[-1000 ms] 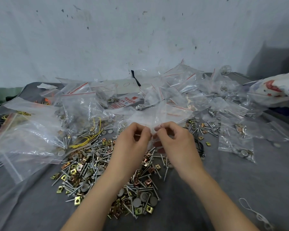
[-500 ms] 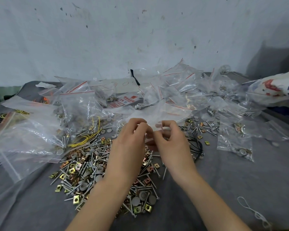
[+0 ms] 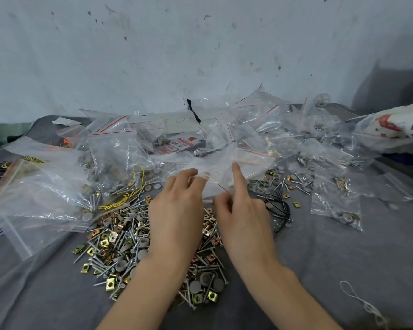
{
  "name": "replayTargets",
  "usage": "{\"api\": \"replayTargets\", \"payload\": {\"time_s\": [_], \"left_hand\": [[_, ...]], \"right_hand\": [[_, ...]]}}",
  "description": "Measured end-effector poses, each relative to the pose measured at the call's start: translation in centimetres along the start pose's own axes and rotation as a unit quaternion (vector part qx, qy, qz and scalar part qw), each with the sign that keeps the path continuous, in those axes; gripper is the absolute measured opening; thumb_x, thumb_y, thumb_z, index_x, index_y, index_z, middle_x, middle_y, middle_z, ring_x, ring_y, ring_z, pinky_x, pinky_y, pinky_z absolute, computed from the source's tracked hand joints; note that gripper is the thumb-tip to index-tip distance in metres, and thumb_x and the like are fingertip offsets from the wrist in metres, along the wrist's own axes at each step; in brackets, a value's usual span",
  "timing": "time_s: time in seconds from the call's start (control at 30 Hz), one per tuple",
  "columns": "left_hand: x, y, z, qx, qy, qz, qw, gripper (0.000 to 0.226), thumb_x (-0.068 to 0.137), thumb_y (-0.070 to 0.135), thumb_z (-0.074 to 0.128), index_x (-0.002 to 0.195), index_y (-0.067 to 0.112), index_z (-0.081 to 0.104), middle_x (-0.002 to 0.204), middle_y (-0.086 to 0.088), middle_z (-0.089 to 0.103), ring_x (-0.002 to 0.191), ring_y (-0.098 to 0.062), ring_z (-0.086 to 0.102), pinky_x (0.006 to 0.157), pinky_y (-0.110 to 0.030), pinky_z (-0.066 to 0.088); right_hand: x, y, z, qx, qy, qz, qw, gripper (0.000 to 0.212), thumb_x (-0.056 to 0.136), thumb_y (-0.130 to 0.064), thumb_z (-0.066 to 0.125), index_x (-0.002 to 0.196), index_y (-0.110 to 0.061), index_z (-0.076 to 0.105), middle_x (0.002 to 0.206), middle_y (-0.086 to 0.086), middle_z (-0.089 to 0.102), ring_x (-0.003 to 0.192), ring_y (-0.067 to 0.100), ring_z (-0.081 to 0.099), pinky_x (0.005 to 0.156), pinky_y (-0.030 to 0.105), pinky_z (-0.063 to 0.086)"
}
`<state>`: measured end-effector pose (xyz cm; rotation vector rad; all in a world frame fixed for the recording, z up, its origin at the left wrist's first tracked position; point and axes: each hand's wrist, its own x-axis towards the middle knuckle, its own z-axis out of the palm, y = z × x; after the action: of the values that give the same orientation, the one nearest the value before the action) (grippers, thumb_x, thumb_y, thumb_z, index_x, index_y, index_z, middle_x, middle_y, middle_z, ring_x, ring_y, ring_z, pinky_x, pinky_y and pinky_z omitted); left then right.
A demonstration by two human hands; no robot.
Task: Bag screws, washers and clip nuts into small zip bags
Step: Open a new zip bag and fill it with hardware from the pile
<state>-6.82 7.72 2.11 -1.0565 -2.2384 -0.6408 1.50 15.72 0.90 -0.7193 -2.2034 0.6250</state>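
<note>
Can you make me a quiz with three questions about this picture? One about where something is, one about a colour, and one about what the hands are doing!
1. Where is the loose pile of screws, washers and clip nuts?
A. On the grey cloth, under the left hand and right hand
B. Inside a box
C. Stuck on the wall

2. What colour are the stripes on the heaped zip bags?
A. Blue
B. Red
C. Green

3. What is happening to the small zip bag?
A. It lies buried under the pile
B. It hangs on the wall
C. Both hands hold it

Answers:
1 A: the pile spreads across the cloth beneath both hands.
2 B: thin red lines run along the bag tops.
3 C: fingers of both hands pinch its edge above the pile.
</note>
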Motion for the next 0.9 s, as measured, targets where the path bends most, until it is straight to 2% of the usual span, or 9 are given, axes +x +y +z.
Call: {"api": "replayTargets", "payload": {"time_s": [0.1,0.17,0.3,0.4,0.5,0.57,0.67,0.77,0.9], "left_hand": [[0.2,0.3,-0.1,-0.074,-0.012,-0.069,0.995,0.009,0.094,0.018,0.058,0.096,0.016,0.066,0.094,0.004,0.066,0.083,-0.023,0.061,0.053,-0.034,0.047],[0.3,0.0,0.4,-0.113,-0.033,-0.092,0.989,0.017,0.097,0.029,0.054,0.103,0.017,0.064,0.095,0.006,0.062,0.087,-0.02,0.059,0.063,-0.038,0.049],[0.4,-0.6,0.1,-0.161,-0.081,-0.068,0.981,0.036,0.092,0.042,0.048,0.114,0.019,0.064,0.104,0.008,0.061,0.097,-0.017,0.059,0.076,-0.04,0.052],[0.6,-1.0,-0.1,-0.235,-0.11,-0.128,0.957,0.033,0.085,0.049,0.052,0.11,0.028,0.057,0.101,0.008,0.066,0.091,-0.011,0.063,0.078,-0.039,0.054],[0.9,-1.1,-0.1,-0.331,-0.133,-0.183,0.916,0.031,0.084,0.051,0.065,0.106,0.031,0.054,0.088,0.016,0.068,0.078,0.004,0.063,0.068,-0.021,0.052],[1.0,-1.1,-0.4,-0.383,-0.15,-0.188,0.892,0.032,0.084,0.049,0.07,0.104,0.028,0.056,0.074,0.023,0.067,0.067,0.007,0.062,0.059,-0.013,0.047],[1.3,-1.4,-0.8,-0.413,-0.223,-0.156,0.869,0.031,0.086,0.049,0.069,0.107,0.026,0.064,0.082,0.01,0.071,0.076,-0.007,0.068,0.074,-0.03,0.057],[1.2,-1.1,-1.5,-0.429,-0.294,-0.099,0.848,0.013,0.091,0.039,0.066,0.099,0.03,0.068,0.088,0.005,0.073,0.083,-0.005,0.069,0.081,-0.034,0.058],[0.9,-0.7,-1.7,-0.435,-0.339,-0.056,0.832,0.008,0.091,0.017,0.065,0.098,0.02,0.068,0.092,-0.005,0.071,0.084,-0.015,0.067,0.082,-0.033,0.052]], "right_hand": [[-0.3,-0.8,-0.6,-0.082,0.033,-0.091,0.992,0.065,0.087,-0.021,0.071,0.146,-0.007,0.05,0.045,-0.008,0.045,0.042,0.02,0.051,0.048,0.029,0.02],[-0.3,-0.7,-0.6,-0.128,0.063,-0.148,0.979,0.062,0.077,-0.02,0.082,0.133,-0.003,0.063,0.042,-0.007,0.048,0.032,0.015,0.047,0.043,0.024,0.018],[-0.6,-0.1,-0.5,-0.149,0.087,-0.215,0.961,0.047,0.09,-0.027,0.062,0.135,-0.01,0.063,0.048,-0.006,0.052,0.036,0.012,0.049,0.042,0.021,0.024],[-0.5,0.2,-0.8,-0.117,0.066,-0.209,0.969,0.05,0.096,-0.034,0.047,0.142,-0.017,0.053,0.07,-0.008,0.065,0.054,0.013,0.061,0.045,0.025,0.041],[-0.2,1.0,-1.0,-0.091,0.055,-0.226,0.968,0.054,0.095,-0.033,0.049,0.146,-0.017,0.044,0.102,-0.003,0.062,0.08,0.016,0.061,0.061,0.032,0.053],[0.3,1.8,-1.1,-0.107,0.028,-0.247,0.963,0.065,0.089,-0.031,0.057,0.149,-0.018,0.038,0.125,0.004,0.055,0.104,0.02,0.054,0.087,0.037,0.051],[0.8,2.8,-1.5,-0.15,-0.045,-0.27,0.95,0.09,0.08,-0.039,0.069,0.154,-0.02,0.022,0.152,0.007,0.041,0.14,0.022,0.035,0.119,0.045,0.026],[0.9,3.3,-1.6,-0.159,-0.054,-0.294,0.941,0.092,0.078,-0.043,0.069,0.153,-0.018,0.023,0.155,0.008,0.042,0.148,0.028,0.033,0.123,0.051,0.017],[1.0,3.6,-2.0,-0.155,-0.022,-0.322,0.934,0.079,0.072,-0.032,0.082,0.142,-0.014,0.051,0.135,0.004,0.059,0.143,0.027,0.041,0.124,0.052,0.013]]}}
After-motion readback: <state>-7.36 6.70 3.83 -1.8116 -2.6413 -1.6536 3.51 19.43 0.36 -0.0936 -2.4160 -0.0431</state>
